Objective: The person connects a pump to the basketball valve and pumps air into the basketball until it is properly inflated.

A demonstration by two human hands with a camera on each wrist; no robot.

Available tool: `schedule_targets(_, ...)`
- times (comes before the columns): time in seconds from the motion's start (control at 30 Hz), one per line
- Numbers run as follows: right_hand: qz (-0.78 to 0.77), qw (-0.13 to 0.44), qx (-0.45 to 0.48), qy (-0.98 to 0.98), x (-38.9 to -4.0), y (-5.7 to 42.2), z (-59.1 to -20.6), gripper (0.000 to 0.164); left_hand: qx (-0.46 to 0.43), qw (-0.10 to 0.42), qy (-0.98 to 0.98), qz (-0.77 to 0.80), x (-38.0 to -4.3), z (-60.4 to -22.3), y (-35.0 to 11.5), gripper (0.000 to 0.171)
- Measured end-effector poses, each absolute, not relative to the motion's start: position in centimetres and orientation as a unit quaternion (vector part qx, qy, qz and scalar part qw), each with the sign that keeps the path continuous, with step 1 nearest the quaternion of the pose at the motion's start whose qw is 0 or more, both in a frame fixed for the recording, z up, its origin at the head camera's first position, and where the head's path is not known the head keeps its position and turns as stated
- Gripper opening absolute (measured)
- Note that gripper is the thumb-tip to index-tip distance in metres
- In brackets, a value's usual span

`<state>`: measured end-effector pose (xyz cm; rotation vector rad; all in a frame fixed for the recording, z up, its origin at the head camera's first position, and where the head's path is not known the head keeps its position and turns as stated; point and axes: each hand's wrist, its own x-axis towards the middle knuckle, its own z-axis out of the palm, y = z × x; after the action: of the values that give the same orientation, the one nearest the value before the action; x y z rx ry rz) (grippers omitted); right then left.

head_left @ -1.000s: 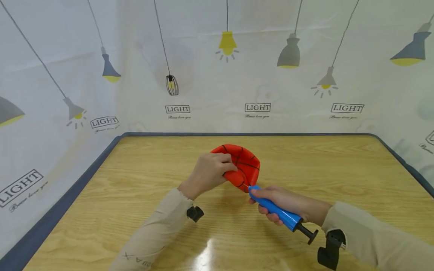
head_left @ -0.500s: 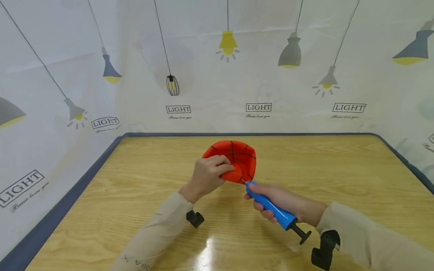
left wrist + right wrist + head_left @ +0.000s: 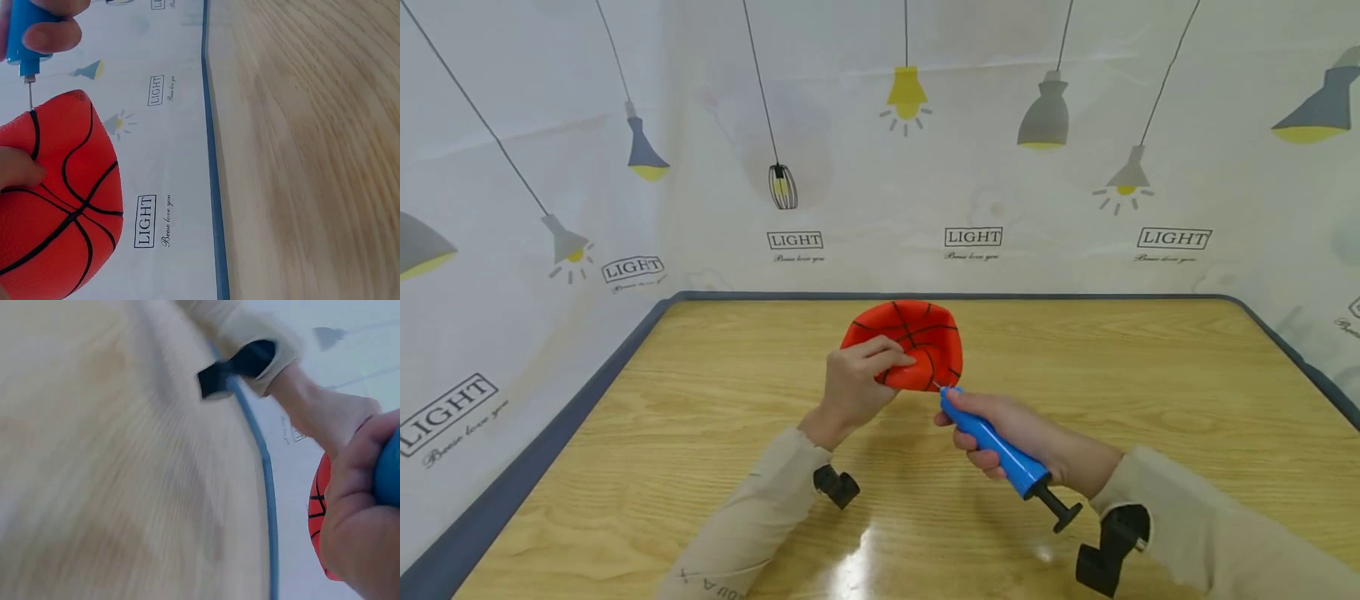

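A red ball with black basketball lines (image 3: 936,333), dented and soft, is held above the table by my left hand (image 3: 859,375), whose thumb and fingers pinch its near side. My right hand (image 3: 1007,429) wraps around the barrel of a blue hand pump (image 3: 1000,450). Its black T-shaped handle (image 3: 1058,508) sticks out toward me, partly drawn from the barrel. In the left wrist view a thin metal needle (image 3: 30,97) runs from the pump's tip to the ball's edge; its end meets the ball (image 3: 62,219) at a black line. The right wrist view is blurred.
Beneath the hands lies a wood-grain table (image 3: 715,467) with a dark blue edge (image 3: 820,296). White sheeting (image 3: 850,125) printed with lamps and the word LIGHT stands behind it and at both sides. Black camera mounts (image 3: 1112,546) sit on both wrists.
Both hands have moved up and away from me, slightly left, carrying the ball and the pump together. The ball has tilted a little; both grips look the same.
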<state>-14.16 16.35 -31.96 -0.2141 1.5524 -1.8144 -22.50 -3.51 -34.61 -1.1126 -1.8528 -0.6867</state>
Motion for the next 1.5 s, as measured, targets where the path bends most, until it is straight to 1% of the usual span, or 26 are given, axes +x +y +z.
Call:
schedule_targets(0.1, -0.617, 0.275, -0.103, 0.730, -13.7, 15.9, -32.0, 0.046, -0.448, 0.427, -0.739, -0.265, -22.4, -34.5, -3.4, 0.013)
schedule_targets(0.17, -0.555, 0.214, -0.118, 0.795, -13.4, 15.5, -32.1, 0.042, -0.450, 0.429, -0.739, -0.261, -22.4, -34.4, -3.4, 0.013)
schedule_targets(0.2, -0.540, 0.197, -0.122, 0.809, -13.4, 15.4, -32.2, 0.041, -0.449, 0.430, -0.738, -0.260, -22.4, -34.3, -3.3, 0.013)
schedule_targets(0.23, -0.539, 0.191, -0.122, 0.811, -13.4, 15.3, -32.3, 0.040, -0.448, 0.431, -0.738, -0.261, -22.4, -34.3, -3.3, 0.013)
schedule_targets(0.27, -0.548, 0.196, -0.120, 0.804, -13.4, 15.3, -32.2, 0.041, -0.447, 0.431, -0.738, -0.264, -22.4, -34.2, -3.2, 0.012)
schedule_targets(0.3, -0.571, 0.212, -0.117, 0.785, -13.6, 15.4, -32.2, 0.042, -0.446, 0.430, -0.738, -0.266, -22.4, -34.2, -3.2, 0.012)
schedule_targets(0.33, -0.603, 0.236, -0.111, 0.754, -13.7, 15.5, -32.1, 0.043, -0.445, 0.429, -0.738, -0.270, -22.4, -34.2, -3.2, 0.011)
schedule_targets(0.4, -0.682, 0.304, -0.100, 0.658, -14.1, 15.9, -31.9, 0.045, -0.443, 0.427, -0.739, -0.275, -22.4, -34.3, -3.2, 0.009)
schedule_targets(0.47, -0.733, 0.363, -0.087, 0.569, -14.4, 16.4, -31.7, 0.044, -0.444, 0.427, -0.738, -0.274, -22.4, -34.4, -3.2, 0.008)
schedule_targets(0.53, -0.738, 0.388, -0.082, 0.547, -14.6, 16.7, -31.5, 0.043, -0.449, 0.428, -0.737, -0.269, -22.3, -34.5, -3.2, 0.007)
schedule_targets(0.6, -0.709, 0.377, -0.084, 0.591, -14.6, 16.8, -31.4, 0.045, -0.454, 0.432, -0.734, -0.262, -22.3, -34.7, -3.2, 0.009)
schedule_targets(0.7, -0.613, 0.315, -0.091, 0.719, -14.4, 16.5, -31.2, 0.049, -0.463, 0.440, -0.727, -0.251, -22.4, -34.5, -3.2, 0.011)
schedule_targets(0.77, -0.566, 0.278, -0.102, 0.770, -14.3, 16.3, -31.1, 0.048, -0.468, 0.444, -0.724, -0.244, -22.4, -34.2, -3.2, 0.011)
schedule_targets(0.87, -0.538, 0.246, -0.117, 0.798, -14.2, 16.1, -31.1, 0.045, -0.478, 0.446, -0.719, -0.234, -22.5, -33.7, -3.1, 0.010)
schedule_targets(0.97, -0.561, 0.257, -0.109, 0.780, -14.4, 16.2, -31.1, 0.045, -0.489, 0.442, -0.717, -0.226, -22.6, -33.4, -3.1, 0.008)
schedule_targets(1.07, -0.596, 0.288, -0.091, 0.744, -14.6, 16.3, -31.3, 0.047, -0.500, 0.444, -0.713, -0.211, -22.6, -33.6, -3.1, 0.008)
schedule_targets(1.2, -0.631, 0.331, -0.076, 0.697, -14.9, 16.6, -31.6, 0.048, -0.516, 0.452, -0.702, -0.192, -22.6, -33.9, -3.0, 0.014)
schedule_targets(1.3, -0.649, 0.349, -0.071, 0.672, -15.1, 16.7, -31.9, 0.047, -0.519, 0.452, -0.699, -0.193, -22.5, -34.0, -2.8, 0.017)
schedule_targets(1.4, -0.656, 0.351, -0.067, 0.665, -15.3, 16.6, -32.1, 0.048, -0.517, 0.451, -0.701, -0.194, -22.5, -34.1, -2.7, 0.014)
schedule_targets(1.5, -0.632, 0.327, -0.077, 0.698, -15.3, 16.5, -32.3, 0.049, -0.513, 0.449, -0.705, -0.196, -22.4, -34.1, -2.6, 0.010)
